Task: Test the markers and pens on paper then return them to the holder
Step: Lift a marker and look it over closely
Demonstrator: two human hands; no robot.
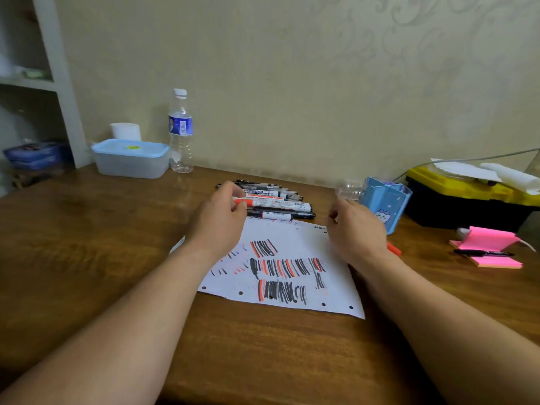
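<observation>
A: Head cam, nearly done?

Me: nah, paper [280, 267] is full of strokes, but pens [273, 190] are piled behind it and the holder [382, 206] to its right looks bare. My left hand [220, 213] pinches a red marker [277, 204]; right hand [358, 228] loosely curled, empty.

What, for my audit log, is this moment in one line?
left hand: pinches red-capped marker | right hand: curled, empty | paper: scribbled | holder: upright

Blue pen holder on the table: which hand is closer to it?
Right. The right hand hangs just left of the blue pen holder in the view; the left hand is farther off, pinching a red-capped marker at the marker pile.
</observation>
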